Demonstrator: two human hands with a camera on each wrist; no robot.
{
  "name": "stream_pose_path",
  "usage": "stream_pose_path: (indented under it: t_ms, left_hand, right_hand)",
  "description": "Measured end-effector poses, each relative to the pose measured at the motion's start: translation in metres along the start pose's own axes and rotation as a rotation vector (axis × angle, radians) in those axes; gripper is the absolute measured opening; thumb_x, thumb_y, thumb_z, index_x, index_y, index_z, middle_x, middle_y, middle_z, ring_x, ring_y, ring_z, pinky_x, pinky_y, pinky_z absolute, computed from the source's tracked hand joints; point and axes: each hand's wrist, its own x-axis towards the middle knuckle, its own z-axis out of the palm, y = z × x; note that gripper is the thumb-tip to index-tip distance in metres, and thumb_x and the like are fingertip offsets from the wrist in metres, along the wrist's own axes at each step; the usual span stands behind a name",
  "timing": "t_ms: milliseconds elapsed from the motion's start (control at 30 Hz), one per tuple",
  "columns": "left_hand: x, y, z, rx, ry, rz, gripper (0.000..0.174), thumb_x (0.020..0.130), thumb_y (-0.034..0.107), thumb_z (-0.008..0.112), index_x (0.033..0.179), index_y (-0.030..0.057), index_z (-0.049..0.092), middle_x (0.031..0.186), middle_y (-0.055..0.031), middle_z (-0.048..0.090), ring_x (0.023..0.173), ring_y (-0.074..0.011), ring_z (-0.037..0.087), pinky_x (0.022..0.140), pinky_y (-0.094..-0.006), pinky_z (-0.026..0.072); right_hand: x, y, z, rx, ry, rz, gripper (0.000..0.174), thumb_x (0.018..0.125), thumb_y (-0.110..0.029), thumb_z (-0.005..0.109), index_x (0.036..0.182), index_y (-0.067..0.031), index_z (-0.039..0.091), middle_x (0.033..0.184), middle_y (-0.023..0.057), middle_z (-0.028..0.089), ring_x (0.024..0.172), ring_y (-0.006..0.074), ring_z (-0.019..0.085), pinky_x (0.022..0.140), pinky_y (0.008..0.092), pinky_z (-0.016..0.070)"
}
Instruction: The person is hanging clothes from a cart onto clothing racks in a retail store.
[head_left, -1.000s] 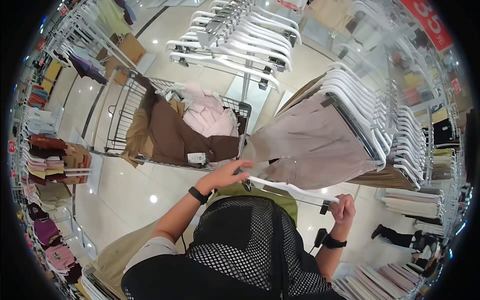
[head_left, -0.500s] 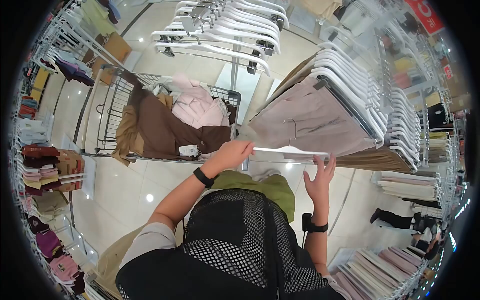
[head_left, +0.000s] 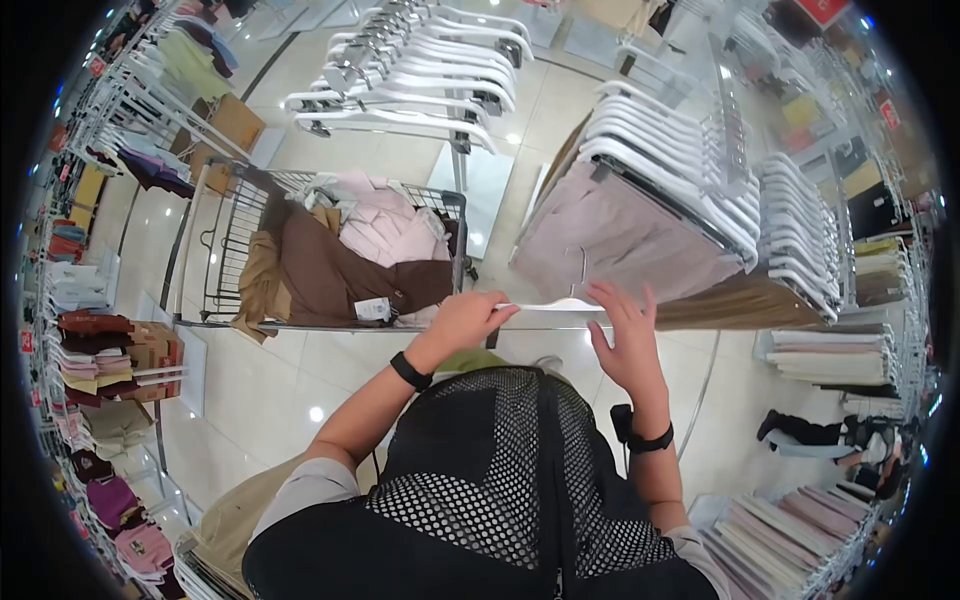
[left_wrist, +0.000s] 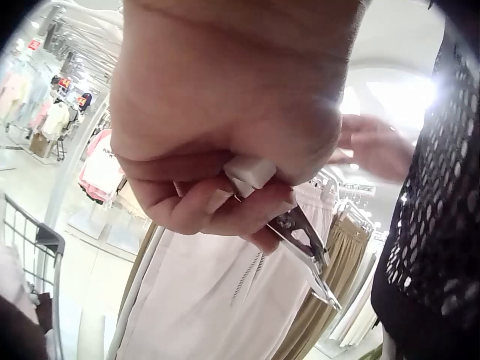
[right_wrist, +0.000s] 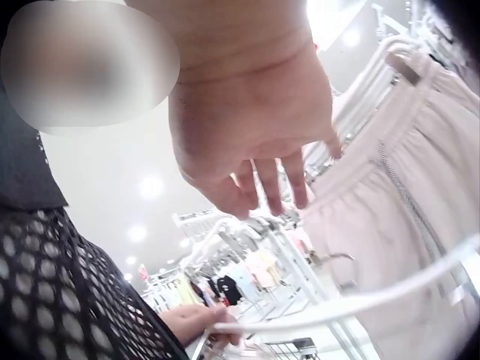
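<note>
My left hand (head_left: 460,328) grips one end of a white clip hanger (head_left: 545,306), which lies roughly level in front of my body. In the left wrist view the hanger's white end (left_wrist: 255,171) pokes out between curled fingers, and a metal clip (left_wrist: 306,244) hangs below them. My right hand (head_left: 630,338) is raised at the other half of the hanger, its fingers extended and spread. The right wrist view has the hanger bar (right_wrist: 322,311) below those fingertips, with no garment on the part that shows. Just beyond hang pale pink trousers (head_left: 630,235) on the rack.
A wire shopping cart (head_left: 225,275) at the left holds brown trousers (head_left: 325,265) and pale pink clothing (head_left: 385,225). White hangers (head_left: 430,75) fill a rail ahead. Folded or hung trousers (head_left: 785,545) stand at the lower right.
My right hand has let go of the hanger's right end, opened, and moved left along it. My left hand has kept its hold and raised the hanger forward, hook now up.
</note>
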Motion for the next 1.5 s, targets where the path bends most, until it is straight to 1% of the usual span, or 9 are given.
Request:
stream_pose_path:
  t_ms: [200,333,400,533,567,767,1067,1267,1500]
  left_hand:
    - [-0.013,-0.001,0.013,-0.032,-0.119,0.097,0.024,0.097,0.035,0.061,0.098,0.0133,0.073,0.078,-0.0144,0.071,0.075,-0.0374,0.069,0.064,-0.0486,0.0517]
    - [-0.017,-0.009,0.020,0.000,-0.201,0.114,0.024,0.098,0.034,0.061,0.097,0.0132,0.072,0.077,-0.0114,0.071,0.072,-0.0339,0.069,0.062,-0.0457,0.0516]
    - [-0.029,-0.025,0.010,0.020,-0.160,0.103,0.024,0.099,0.034,0.061,0.097,0.0131,0.073,0.076,-0.0102,0.071,0.070,-0.0328,0.069,0.062,-0.0451,0.0514]
    - [-0.039,-0.052,0.000,0.007,-0.058,0.168,0.021,0.098,0.031,0.063,0.096,0.0127,0.072,0.073,-0.0109,0.068,0.067,-0.0336,0.066,0.059,-0.0452,0.0480]
    - [-0.039,-0.053,-0.007,0.011,-0.055,0.191,0.022,0.098,0.033,0.063,0.096,0.0127,0.072,0.074,-0.0110,0.068,0.068,-0.0340,0.066,0.060,-0.0449,0.0482]
    - [-0.044,-0.059,-0.032,-0.048,0.019,0.218,0.029,0.097,0.038,0.067,0.110,0.0125,0.063,0.079,-0.0101,0.071,0.071,-0.0340,0.069,0.061,-0.0442,0.0500]
    - [-0.062,-0.118,-0.039,-0.550,-0.031,0.001,0.031,0.099,0.025,0.068,0.121,0.0072,0.054,0.093,-0.0103,0.076,0.089,-0.0346,0.072,0.077,-0.0407,0.0540]
    - [-0.048,-0.260,-0.003,0.068,0.143,-0.094,0.027,0.095,0.015,0.064,0.121,0.0112,0.066,0.116,-0.0109,0.073,0.112,-0.0328,0.067,0.090,-0.0447,0.0530]
    - [-0.024,-0.283,0.004,0.583,-0.182,-0.345,0.037,0.079,0.025,0.083,0.114,0.0261,0.070,0.116,0.0024,0.068,0.121,-0.0229,0.060,0.094,-0.0548,0.0457]
  right_hand:
    - [0.010,-0.105,-0.053,0.128,0.135,-0.741,0.038,0.081,-0.015,0.077,0.118,-0.0085,0.070,0.132,0.0023,0.070,0.126,0.0240,0.065,0.108,0.0444,0.0482]
    - [-0.010,-0.170,-0.046,0.038,0.500,-1.041,0.081,0.079,-0.004,0.061,0.157,0.0011,0.040,0.167,0.0145,0.035,0.157,0.0261,0.029,0.125,0.0418,0.0317]
    - [-0.016,-0.169,-0.049,-0.054,0.504,-0.805,0.083,0.080,-0.004,0.052,0.161,-0.0056,0.034,0.170,0.0068,0.031,0.158,0.0147,0.023,0.129,0.0343,0.0245]
    - [-0.018,-0.117,-0.019,0.804,-0.162,0.594,0.073,0.069,-0.020,0.082,0.134,0.0052,0.058,0.139,0.0161,0.061,0.131,0.0225,0.059,0.113,0.0357,0.0408]
    - [0.022,-0.084,0.013,0.394,0.428,0.032,0.062,0.092,-0.021,0.067,0.143,0.0091,0.050,0.142,0.0260,0.057,0.136,0.0301,0.052,0.116,0.0453,0.0404]
    - [0.039,-0.017,0.143,0.294,-0.422,-0.095,0.057,0.089,-0.021,0.076,0.141,-0.0081,0.058,0.118,0.0199,0.069,0.109,0.0391,0.065,0.094,0.0461,0.0492]
    - [0.048,-0.024,0.186,0.600,-0.787,0.167,0.045,0.095,-0.044,0.072,0.119,-0.0067,0.061,0.085,0.0168,0.068,0.082,0.0331,0.067,0.073,0.0419,0.0500]
    - [0.014,0.035,0.198,0.380,-0.849,0.375,0.042,0.103,-0.045,0.054,0.108,-0.0042,0.063,0.092,0.0184,0.068,0.089,0.0369,0.065,0.079,0.0446,0.0492]
    - [-0.160,0.173,0.235,0.246,-0.748,0.895,0.053,0.104,-0.051,0.052,0.103,0.0011,0.063,0.088,0.0166,0.070,0.079,0.0311,0.067,0.075,0.0421,0.0532]
